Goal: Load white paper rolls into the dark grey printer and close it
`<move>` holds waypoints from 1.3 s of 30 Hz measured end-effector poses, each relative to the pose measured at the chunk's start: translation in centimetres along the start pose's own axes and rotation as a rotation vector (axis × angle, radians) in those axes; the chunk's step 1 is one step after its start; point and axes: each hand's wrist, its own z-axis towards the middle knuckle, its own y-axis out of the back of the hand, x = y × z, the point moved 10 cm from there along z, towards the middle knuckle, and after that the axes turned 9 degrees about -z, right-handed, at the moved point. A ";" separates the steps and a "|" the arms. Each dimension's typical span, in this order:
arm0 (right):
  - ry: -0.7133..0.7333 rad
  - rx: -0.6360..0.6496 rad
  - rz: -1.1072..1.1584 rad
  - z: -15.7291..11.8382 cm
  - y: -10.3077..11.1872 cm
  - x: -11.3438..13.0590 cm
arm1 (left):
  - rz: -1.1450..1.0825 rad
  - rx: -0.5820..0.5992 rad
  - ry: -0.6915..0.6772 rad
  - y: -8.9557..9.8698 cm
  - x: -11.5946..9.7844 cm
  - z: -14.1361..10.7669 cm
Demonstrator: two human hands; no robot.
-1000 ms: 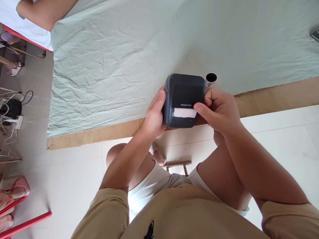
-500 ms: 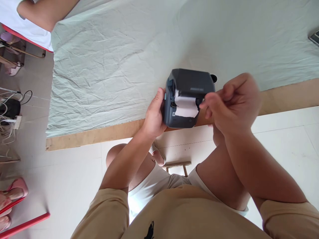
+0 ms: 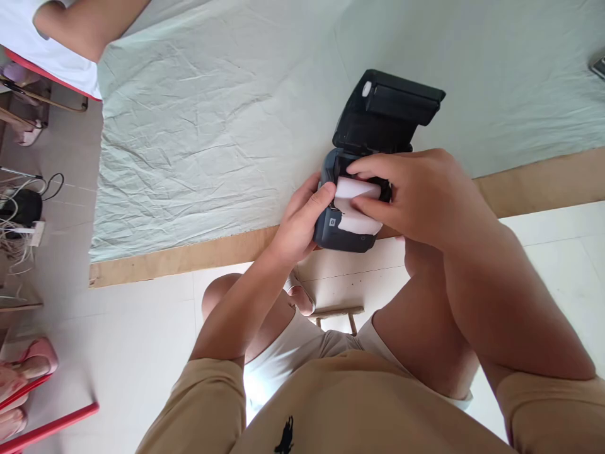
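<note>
A small black printer [image 3: 345,238] is near the table's front edge, its lid [image 3: 390,113] swung up and back. Inside lies a white paper roll [image 3: 357,189], its loose end hanging over the front. My left hand [image 3: 302,221] grips the printer's left side, thumb on the rim beside the roll. From the right, my right hand [image 3: 411,189] reaches into the compartment, with thumb and a finger around the roll.
A pale green cloth [image 3: 212,126] covers the table, with a bare wooden strip along its front edge. Another person's arm [image 3: 89,31] rests at the upper left. A dark object [image 3: 598,65] sits at the far right. Cables [image 3: 19,221] lie at the left.
The printer's lid has swung up from nearly closed to wide open. My right hand has moved left from beside the printer onto the paper roll. My left thumb has shifted onto the printer's rim.
</note>
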 end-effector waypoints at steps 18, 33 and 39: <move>-0.409 -0.379 0.036 -4.2 1.2 -14.7 | -0.076 -0.043 0.009 0.5 0.5 0.2; -0.142 -0.262 0.040 -2.1 -2.4 -6.8 | -0.075 -0.055 0.014 0.7 0.6 0.0; -0.121 -0.205 0.020 -3.0 -2.3 -6.4 | -0.067 -0.056 0.013 0.7 0.7 0.0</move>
